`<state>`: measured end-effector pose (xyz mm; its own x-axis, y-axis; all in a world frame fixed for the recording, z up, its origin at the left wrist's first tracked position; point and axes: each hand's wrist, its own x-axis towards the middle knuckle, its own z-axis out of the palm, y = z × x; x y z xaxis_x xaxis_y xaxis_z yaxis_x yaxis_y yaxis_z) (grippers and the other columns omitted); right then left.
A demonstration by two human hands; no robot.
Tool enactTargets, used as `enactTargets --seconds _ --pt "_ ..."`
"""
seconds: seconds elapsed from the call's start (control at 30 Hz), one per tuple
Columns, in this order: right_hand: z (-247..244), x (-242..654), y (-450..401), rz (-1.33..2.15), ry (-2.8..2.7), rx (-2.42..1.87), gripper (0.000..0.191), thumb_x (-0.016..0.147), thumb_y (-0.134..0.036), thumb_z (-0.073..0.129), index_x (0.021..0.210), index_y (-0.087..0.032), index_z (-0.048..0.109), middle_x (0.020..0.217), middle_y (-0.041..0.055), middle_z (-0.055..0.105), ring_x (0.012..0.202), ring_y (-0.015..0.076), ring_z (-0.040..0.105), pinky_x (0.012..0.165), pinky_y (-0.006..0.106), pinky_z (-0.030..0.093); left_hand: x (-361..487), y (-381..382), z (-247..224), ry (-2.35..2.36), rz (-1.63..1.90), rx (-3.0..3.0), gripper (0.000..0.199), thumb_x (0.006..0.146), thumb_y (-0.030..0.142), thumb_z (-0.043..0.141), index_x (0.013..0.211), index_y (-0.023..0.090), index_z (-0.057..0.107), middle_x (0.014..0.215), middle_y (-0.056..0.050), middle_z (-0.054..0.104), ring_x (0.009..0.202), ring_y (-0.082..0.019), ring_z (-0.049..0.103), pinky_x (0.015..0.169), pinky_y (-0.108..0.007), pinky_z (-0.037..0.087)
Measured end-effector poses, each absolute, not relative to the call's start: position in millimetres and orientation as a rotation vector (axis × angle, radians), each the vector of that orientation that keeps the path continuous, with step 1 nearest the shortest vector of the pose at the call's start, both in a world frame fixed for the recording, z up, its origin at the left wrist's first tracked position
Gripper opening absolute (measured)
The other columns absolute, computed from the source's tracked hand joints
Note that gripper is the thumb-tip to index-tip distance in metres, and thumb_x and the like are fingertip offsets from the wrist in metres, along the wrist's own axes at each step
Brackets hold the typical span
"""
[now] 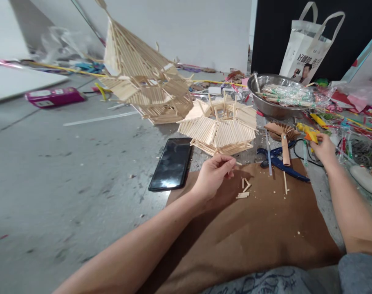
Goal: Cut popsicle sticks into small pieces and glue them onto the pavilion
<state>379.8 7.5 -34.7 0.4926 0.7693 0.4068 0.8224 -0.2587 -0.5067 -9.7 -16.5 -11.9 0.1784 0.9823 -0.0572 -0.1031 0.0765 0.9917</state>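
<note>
My left hand (pixel 216 176) is closed in a pinch over the brown sheet (pixel 259 228), with a short wooden stick piece (pixel 239 163) poking out at its fingertips. Just beyond it stands a small eight-sided-looking roof model (pixel 231 134) built of thin sticks. At the right, my right hand (pixel 323 150) is wrapped round a yellow glue gun (pixel 308 131) with an orange trigger; its fingers are partly hidden. Several cut stick pieces (pixel 243 195) lie on the sheet. Blue cutting pliers (pixel 281 163) rest at the sheet's far edge, under a folded brown paper fan shape (pixel 284 149).
A taller stick pagoda (pixel 149 81) stands behind on the left. A black phone (pixel 171 164) lies beside the sheet. Farther back are a steel bowl (pixel 256 96) of wrapped sticks and a white bag (pixel 308 49). Wires and plastic scraps crowd the right; a purple package (pixel 55 97) lies left.
</note>
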Motion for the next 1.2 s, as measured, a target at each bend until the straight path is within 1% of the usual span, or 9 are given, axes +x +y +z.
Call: enactTargets --seconds 0.17,0.27,0.4,0.47,0.57,0.63,0.77,0.93,1.2 --pt "-42 377 8 -0.155 -1.448 -2.179 0.027 0.070 -0.029 0.055 0.094 -0.017 0.055 0.089 0.0094 0.063 0.082 0.0230 0.059 0.077 0.037 0.043 -10 -17 -12 1.029 1.069 1.170 0.020 0.068 0.033 0.067 0.069 0.014 0.060 0.058 0.001 0.059 0.047 -0.007 0.049 0.048 -0.020 0.039" --pt "-36 373 5 -0.233 -1.452 -2.244 0.026 0.075 -0.035 0.051 0.093 -0.017 0.057 0.087 0.0112 0.063 0.082 0.0248 0.057 0.075 0.039 0.043 -10 -17 -10 1.031 1.068 1.178 0.020 0.068 0.033 0.067 0.069 0.014 0.061 0.058 0.001 0.059 0.047 -0.007 0.049 0.048 -0.020 0.039" --pt "-7 343 -7 -0.459 -1.508 -2.044 0.025 0.080 -0.038 0.045 0.085 -0.018 0.060 0.089 0.0117 0.062 0.089 0.0254 0.055 0.078 0.039 0.041 -8 -20 -3 1.039 1.081 1.143 0.018 0.066 0.031 0.068 0.067 0.014 0.061 0.058 0.002 0.060 0.045 -0.005 0.048 0.047 -0.019 0.039" --pt "10 312 -19 -0.367 -1.641 -1.853 0.024 0.082 -0.039 0.045 0.079 -0.022 0.061 0.079 0.0068 0.062 0.077 0.0209 0.056 0.075 0.036 0.042 -6 -21 -1 1.027 1.100 1.123 0.017 0.066 0.030 0.069 0.066 0.014 0.061 0.057 0.002 0.059 0.045 -0.005 0.048 0.046 -0.019 0.039" --pt "26 254 -41 0.075 -1.828 -1.600 0.019 0.082 -0.041 0.048 0.077 -0.027 0.061 0.066 -0.0011 0.060 0.058 0.0138 0.054 0.059 0.029 0.043 -5 -23 -1 0.982 1.133 1.122 0.017 0.066 0.030 0.069 0.067 0.014 0.061 0.055 0.003 0.057 0.045 -0.006 0.048 0.046 -0.019 0.039" --pt "29 220 -53 0.443 -1.985 -1.465 0.014 0.079 -0.041 0.053 0.081 -0.029 0.060 0.067 -0.0030 0.062 0.054 0.0121 0.053 0.053 0.027 0.042 -5 -25 -2 0.952 1.140 1.152 0.017 0.066 0.030 0.069 0.068 0.015 0.062 0.053 0.003 0.056 0.046 -0.006 0.048 0.046 -0.018 0.040" --pt "26 178 -59 0.913 -2.007 -1.291 0.029 0.077 -0.037 0.057 0.102 -0.023 0.054 0.083 0.0012 0.066 0.063 0.0116 0.058 0.059 0.027 0.047 -3 -29 -2 0.938 1.119 1.261 0.016 0.067 0.030 0.067 0.067 0.014 0.061 0.053 0.003 0.057 0.046 -0.005 0.048 0.048 -0.018 0.041" --pt "25 162 -53 0.862 -1.990 -1.219 0.010 0.082 -0.026 0.049 0.086 -0.020 0.056 0.071 -0.0014 0.064 0.062 0.0095 0.056 0.059 0.023 0.044 -3 -31 2 0.948 1.074 1.368 0.014 0.071 0.027 0.062 0.066 0.015 0.059 0.054 0.003 0.056 0.048 -0.006 0.048 0.049 -0.018 0.041" --pt "14 167 -55 0.670 -1.949 -1.273 0.009 0.082 -0.023 0.050 0.082 -0.019 0.058 0.072 -0.0010 0.064 0.062 0.0089 0.056 0.059 0.021 0.043 -7 -30 -2 1.082 0.897 1.775 0.012 0.077 0.025 0.057 0.074 0.014 0.063 0.064 0.001 0.062 0.058 -0.008 0.054 0.055 -0.018 0.042"
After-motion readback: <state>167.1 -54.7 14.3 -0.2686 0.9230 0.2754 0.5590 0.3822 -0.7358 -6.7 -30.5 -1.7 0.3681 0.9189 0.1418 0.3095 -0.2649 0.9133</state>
